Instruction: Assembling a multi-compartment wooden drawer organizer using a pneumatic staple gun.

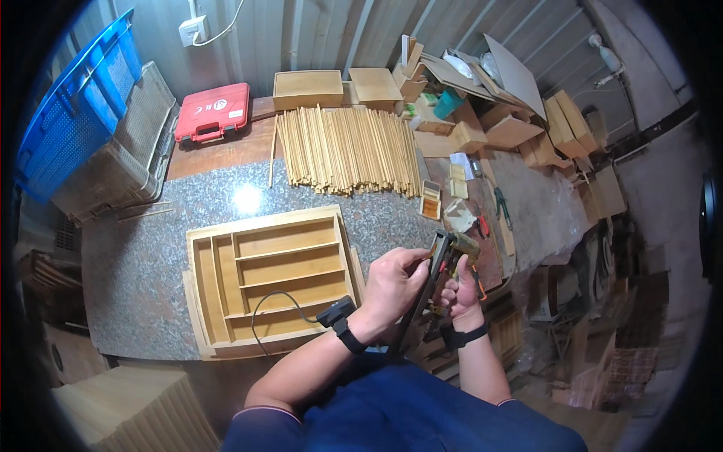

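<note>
Together, the left hand point(392, 282) and right hand point(463, 290) clasp a dark metal nail gun point(444, 260) just beside the compartmented bamboo tray point(267, 279) on the speckled granite table point(151, 248).

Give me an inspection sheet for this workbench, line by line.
Surface: speckled stone benchtop, a bright light glare on it.
Job's things: nail gun held in front of the body; wooden divider tray lying flat.
Clutter: bundle of wooden slats, red tool case, wooden boxes, pliers.
Hands: left hand and right hand both grip the nail gun.
Cables: black wrist cable over the tray.
Surroundings: blue crate, corrugated wall.
</note>
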{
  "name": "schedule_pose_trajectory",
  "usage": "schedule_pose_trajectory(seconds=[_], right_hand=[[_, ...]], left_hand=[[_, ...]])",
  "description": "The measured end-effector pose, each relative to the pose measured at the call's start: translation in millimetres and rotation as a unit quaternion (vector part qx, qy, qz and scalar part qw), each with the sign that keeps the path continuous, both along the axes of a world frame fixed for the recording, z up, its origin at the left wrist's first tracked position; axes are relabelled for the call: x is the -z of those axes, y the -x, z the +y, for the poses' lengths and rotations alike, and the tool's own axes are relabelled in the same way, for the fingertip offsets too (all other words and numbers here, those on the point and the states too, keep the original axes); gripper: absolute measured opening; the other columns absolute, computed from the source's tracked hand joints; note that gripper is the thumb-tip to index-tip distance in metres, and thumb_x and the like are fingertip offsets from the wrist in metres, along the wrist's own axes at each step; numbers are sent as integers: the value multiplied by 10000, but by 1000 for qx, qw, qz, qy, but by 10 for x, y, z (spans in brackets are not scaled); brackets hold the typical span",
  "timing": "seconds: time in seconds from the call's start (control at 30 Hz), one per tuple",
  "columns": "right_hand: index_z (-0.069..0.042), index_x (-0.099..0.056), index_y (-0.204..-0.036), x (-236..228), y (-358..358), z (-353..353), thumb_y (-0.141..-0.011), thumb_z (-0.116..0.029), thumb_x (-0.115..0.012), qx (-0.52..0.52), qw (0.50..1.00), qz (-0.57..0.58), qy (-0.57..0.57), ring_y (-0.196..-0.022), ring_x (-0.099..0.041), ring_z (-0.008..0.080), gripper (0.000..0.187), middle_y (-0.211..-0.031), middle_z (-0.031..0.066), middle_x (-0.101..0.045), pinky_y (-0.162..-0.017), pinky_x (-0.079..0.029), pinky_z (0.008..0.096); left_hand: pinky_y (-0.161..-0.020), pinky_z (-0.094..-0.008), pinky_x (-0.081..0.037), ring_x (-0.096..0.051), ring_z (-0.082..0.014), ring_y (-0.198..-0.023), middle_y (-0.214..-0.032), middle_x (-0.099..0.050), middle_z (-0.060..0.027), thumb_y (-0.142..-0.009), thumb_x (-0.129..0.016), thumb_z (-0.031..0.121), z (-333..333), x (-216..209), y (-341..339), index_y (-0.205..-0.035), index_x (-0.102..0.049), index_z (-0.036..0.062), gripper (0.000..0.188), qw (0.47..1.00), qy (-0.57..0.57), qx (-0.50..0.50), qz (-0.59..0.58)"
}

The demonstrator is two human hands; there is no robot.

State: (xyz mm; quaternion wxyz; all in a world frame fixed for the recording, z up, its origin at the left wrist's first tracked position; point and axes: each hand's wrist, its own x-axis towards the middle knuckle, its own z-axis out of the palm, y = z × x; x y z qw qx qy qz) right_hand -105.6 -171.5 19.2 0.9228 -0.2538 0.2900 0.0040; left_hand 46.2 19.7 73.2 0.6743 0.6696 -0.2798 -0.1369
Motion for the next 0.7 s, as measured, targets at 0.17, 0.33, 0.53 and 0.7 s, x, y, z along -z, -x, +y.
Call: schedule_pose_trajectory(seconds=[0.17,0.33,0.53,0.7], right_hand=[[-157,-705,-953,-89,-37,-8,-933,-760,-632,11,998,27,48,-481,-478,52,608,-563,-133,-416,-484,-434,261],[-166,-707,-962,-86,-31,-105,-932,-747,-646,-3,997,41,63,-483,-487,52,585,-564,-127,-424,-480,-438,263],[-178,-708,-974,-144,-72,-191,-938,-727,-654,-8,995,57,76,-475,-491,53,553,-574,-114,-444,-472,-438,254],[-159,-675,-909,-28,-55,-382,-936,-730,-657,-24,998,17,48,-453,-457,60,572,-569,-107,-418,-445,-416,249]], left_hand=[[-756,-413,-589,-737,-354,-828,-897,-732,-195,-934,-734,113,-26,-22,-21,-1064,-787,17,170,999,30,7,16],[-744,-351,-593,-758,-277,-813,-911,-752,-186,-946,-736,80,-85,-29,-28,-1097,-784,-16,186,1000,9,1,-19],[-767,-413,-574,-713,-358,-841,-901,-705,-182,-949,-726,111,-300,-34,29,-1087,-776,12,177,999,19,-37,-23],[-888,-407,-547,-672,-353,-1020,-1084,-661,-202,-1000,-682,124,-397,-54,276,-1264,-708,-5,294,1000,-20,-9,-18]])
